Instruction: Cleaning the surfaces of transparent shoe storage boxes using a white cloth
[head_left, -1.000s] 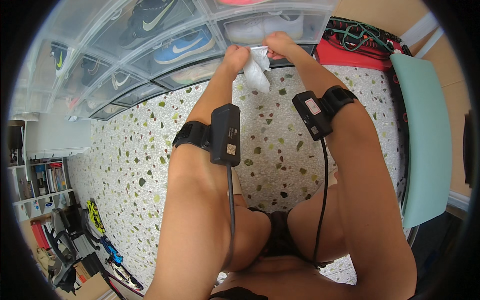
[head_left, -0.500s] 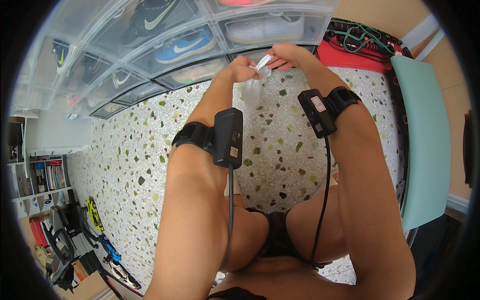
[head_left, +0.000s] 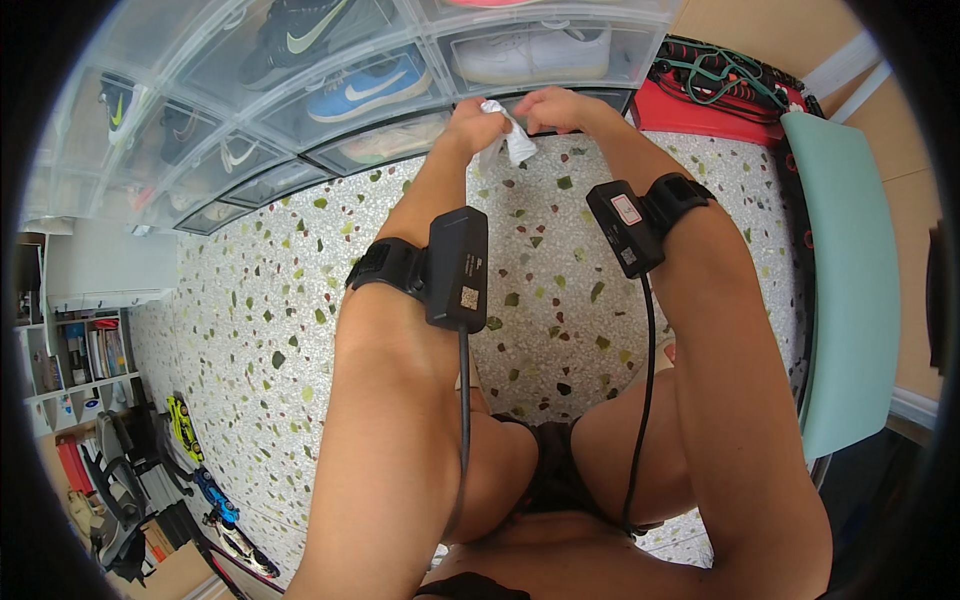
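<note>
Fingers of my left hand [head_left: 474, 128] are closed round a crumpled, thin white cloth [head_left: 519, 146], which might also be a tissue. One bunched end sticks up above the fingers and the rest droops below them. Just to its right is my right hand [head_left: 556, 110], with fingers partly bent and apart, pointing toward the cloth; nothing shows in its grip. Both hands are in front of the lowest row of clear shoe boxes [head_left: 395, 142], at the far edge of the floor. A black strapped device sits on each wrist, the left one [head_left: 458, 270] and the right one [head_left: 626, 228], each with a cable.
Stacked clear boxes hold shoes, among them a blue shoe [head_left: 370, 88] and a white shoe [head_left: 535, 55]. A red case [head_left: 700, 118] with green cords stands at the far right, beside a pale green bench [head_left: 850, 290]. Toy cars [head_left: 185, 428] and shelves [head_left: 85, 365] are at left on the speckled floor.
The cloth is no longer stretched between both hands; it is bunched in the left hand. The right hand has come off it, and the left hand has shifted slightly left.
</note>
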